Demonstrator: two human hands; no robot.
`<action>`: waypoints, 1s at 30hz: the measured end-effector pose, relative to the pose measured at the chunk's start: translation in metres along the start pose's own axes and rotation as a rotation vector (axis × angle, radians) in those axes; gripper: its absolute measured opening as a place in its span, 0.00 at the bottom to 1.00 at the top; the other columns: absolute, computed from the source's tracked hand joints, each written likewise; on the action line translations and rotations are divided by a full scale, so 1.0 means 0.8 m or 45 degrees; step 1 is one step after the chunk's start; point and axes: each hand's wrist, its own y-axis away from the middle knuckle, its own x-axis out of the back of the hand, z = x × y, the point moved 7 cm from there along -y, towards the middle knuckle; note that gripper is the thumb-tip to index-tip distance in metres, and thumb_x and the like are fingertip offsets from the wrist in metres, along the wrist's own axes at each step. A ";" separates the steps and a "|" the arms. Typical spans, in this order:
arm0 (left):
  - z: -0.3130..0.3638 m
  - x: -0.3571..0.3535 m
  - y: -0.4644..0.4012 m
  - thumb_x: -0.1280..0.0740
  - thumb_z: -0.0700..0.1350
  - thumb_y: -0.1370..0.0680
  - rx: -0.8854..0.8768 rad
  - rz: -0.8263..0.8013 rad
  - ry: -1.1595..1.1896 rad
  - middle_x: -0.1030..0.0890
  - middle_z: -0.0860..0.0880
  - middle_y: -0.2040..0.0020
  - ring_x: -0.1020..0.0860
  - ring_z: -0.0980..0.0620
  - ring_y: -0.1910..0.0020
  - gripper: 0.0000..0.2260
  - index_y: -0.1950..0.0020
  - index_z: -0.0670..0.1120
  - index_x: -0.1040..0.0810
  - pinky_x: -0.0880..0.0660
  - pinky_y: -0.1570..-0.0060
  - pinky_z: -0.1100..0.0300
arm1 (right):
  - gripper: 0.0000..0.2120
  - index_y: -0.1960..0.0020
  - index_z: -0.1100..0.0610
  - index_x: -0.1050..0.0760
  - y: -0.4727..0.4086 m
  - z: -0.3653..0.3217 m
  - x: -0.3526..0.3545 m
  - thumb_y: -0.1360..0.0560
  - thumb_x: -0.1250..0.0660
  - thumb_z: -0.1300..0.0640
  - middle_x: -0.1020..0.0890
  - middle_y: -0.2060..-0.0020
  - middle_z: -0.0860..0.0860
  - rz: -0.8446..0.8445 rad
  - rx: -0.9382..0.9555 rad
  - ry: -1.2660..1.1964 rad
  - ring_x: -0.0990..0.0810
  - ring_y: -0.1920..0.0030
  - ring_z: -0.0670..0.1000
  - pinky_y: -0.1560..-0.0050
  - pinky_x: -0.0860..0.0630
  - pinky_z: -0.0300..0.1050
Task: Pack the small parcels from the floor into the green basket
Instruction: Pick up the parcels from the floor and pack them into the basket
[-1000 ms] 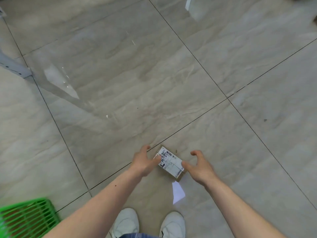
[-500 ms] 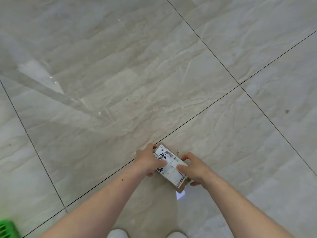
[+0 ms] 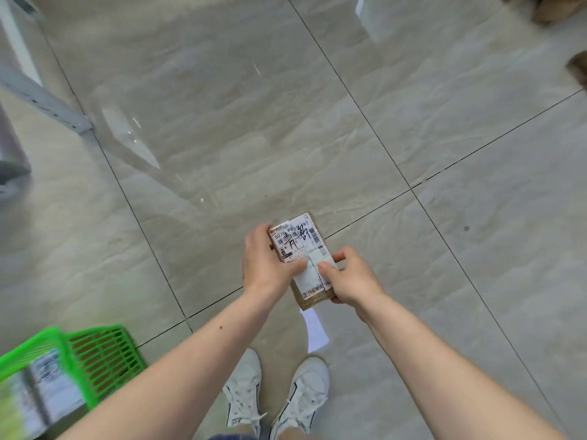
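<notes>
A small brown cardboard parcel [image 3: 300,246] with a white shipping label is held above the tiled floor in front of me. My left hand [image 3: 265,265] grips its left side, thumb on the label. My right hand [image 3: 351,281] holds its lower right corner, thumb on top. The green basket [image 3: 98,350] stands on the floor at the lower left, partly cut by the frame edge, with blurred labelled parcels [image 3: 41,392] inside it.
My white shoes [image 3: 276,392] stand below the parcel, with a white scrap of paper [image 3: 314,331] on the floor by them. A grey metal rack leg [image 3: 44,103] runs at the upper left. Brown objects [image 3: 559,7] lie at the top right corner.
Both hands closed on the parcel and lifted it off the floor. The view swung back so the green basket and my shoes show again.
</notes>
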 end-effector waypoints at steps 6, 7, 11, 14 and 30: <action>0.074 0.106 0.083 0.24 0.42 0.38 -0.012 -0.162 0.236 0.29 0.50 0.33 0.25 0.51 0.36 0.49 0.26 0.66 0.45 0.27 0.35 0.47 | 0.08 0.58 0.49 0.33 0.135 -0.094 -0.005 0.25 0.35 0.49 0.16 0.56 0.55 0.010 0.072 0.030 0.16 0.55 0.60 0.54 0.18 0.62; 0.082 0.121 0.096 0.25 0.39 0.36 -0.009 -0.197 0.321 0.26 0.51 0.34 0.22 0.51 0.38 0.49 0.26 0.68 0.47 0.26 0.36 0.46 | 0.08 0.57 0.50 0.33 0.156 -0.107 -0.008 0.24 0.35 0.49 0.16 0.56 0.56 0.000 0.089 0.037 0.15 0.55 0.60 0.56 0.17 0.62; 0.104 0.185 0.148 0.31 0.31 0.27 -0.054 -0.231 0.455 0.23 0.56 0.39 0.19 0.51 0.43 0.49 0.24 0.66 0.55 0.22 0.41 0.50 | 0.08 0.58 0.50 0.34 0.234 -0.146 -0.025 0.22 0.37 0.51 0.16 0.56 0.58 -0.027 0.172 0.075 0.15 0.57 0.62 0.60 0.17 0.61; 0.100 0.228 0.186 0.31 0.32 0.26 -0.075 -0.175 0.509 0.24 0.62 0.43 0.19 0.55 0.45 0.48 0.22 0.62 0.59 0.21 0.44 0.58 | 0.06 0.55 0.51 0.33 0.284 -0.165 -0.040 0.21 0.38 0.52 0.16 0.54 0.59 -0.056 0.239 0.149 0.16 0.62 0.59 0.64 0.16 0.58; -0.133 0.411 0.362 0.30 0.34 0.27 0.094 0.131 0.694 0.27 0.51 0.30 0.23 0.50 0.36 0.48 0.24 0.65 0.56 0.27 0.35 0.45 | 0.13 0.39 0.51 0.29 0.489 -0.108 -0.272 0.23 0.39 0.52 0.16 0.53 0.55 -0.323 0.351 0.543 0.14 0.60 0.58 0.63 0.16 0.52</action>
